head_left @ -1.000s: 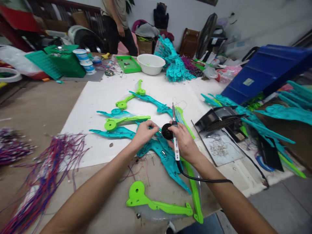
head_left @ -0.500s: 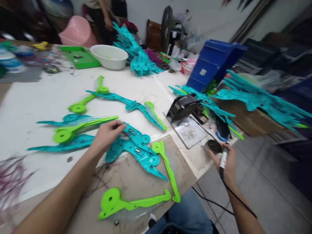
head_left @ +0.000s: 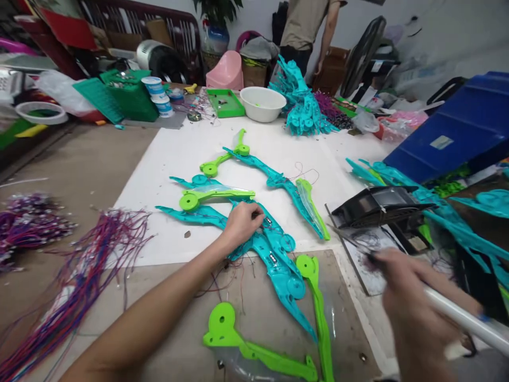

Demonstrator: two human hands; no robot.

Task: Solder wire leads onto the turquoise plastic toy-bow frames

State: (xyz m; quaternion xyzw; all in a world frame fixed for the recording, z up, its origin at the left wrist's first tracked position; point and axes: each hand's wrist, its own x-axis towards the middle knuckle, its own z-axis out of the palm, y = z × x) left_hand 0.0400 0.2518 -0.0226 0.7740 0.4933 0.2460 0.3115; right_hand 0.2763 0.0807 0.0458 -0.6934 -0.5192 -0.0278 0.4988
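My left hand (head_left: 243, 225) is closed in a pinch at the upper end of a teal plastic part (head_left: 274, 254) with small dark components and thin wires; what lies between the fingertips is too small to name. My right hand (head_left: 413, 297), blurred, is closed around a soldering iron (head_left: 461, 313) with a white handle, its tip end pointing left over a small board (head_left: 363, 260) beside a black fan (head_left: 377, 204). Green arm-shaped parts (head_left: 320, 313) lie right of and below the teal part. Another green part (head_left: 189, 201) rests just left of my left hand.
Red and purple wire bundles (head_left: 99, 254) lie at the left. Toward the back are a white basin (head_left: 263, 103), a green tray (head_left: 226, 104) and a teal stack (head_left: 304, 101). A blue bin (head_left: 453, 127) stands at the right. A person (head_left: 306, 32) stands behind the table.
The view has swung left. My right hand has come from beyond the table's right edge to the board by the fan, with the iron. My left hand stays at the teal part.
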